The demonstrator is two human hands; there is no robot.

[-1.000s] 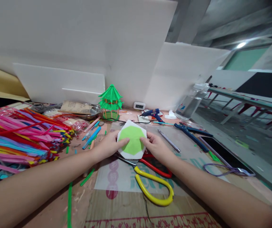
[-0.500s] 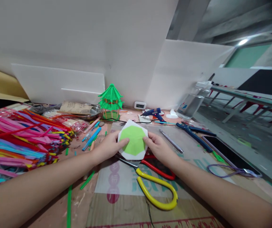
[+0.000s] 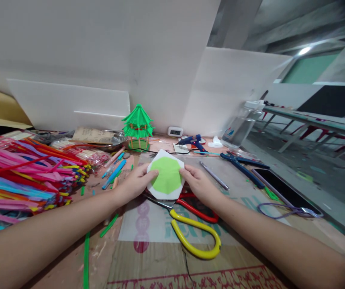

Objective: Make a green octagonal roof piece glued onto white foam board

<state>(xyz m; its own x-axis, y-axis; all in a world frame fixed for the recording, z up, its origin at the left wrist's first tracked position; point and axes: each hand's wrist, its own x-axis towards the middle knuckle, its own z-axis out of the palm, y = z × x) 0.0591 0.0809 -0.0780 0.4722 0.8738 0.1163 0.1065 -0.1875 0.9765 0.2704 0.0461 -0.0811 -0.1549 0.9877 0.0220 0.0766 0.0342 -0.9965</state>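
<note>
Hands grip one white card (image 3: 164,194) at frame centre, left hand (image 3: 134,185) and right hand (image 3: 199,185) each pinching an edge; one green polygon (image 3: 168,175) sits on it. Just below, on the worktop (image 3: 148,261), lie two pairs: yellow scissors (image 3: 196,237) and red scissors (image 3: 198,209).

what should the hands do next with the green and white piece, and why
Probably slide both thumbs outward across the green shape to press it flat onto the white card. The left hand and right hand pinch the card at opposite edges, thumbs resting on the green. White border shows all round it, so it looks placed and only needs smoothing.
</note>
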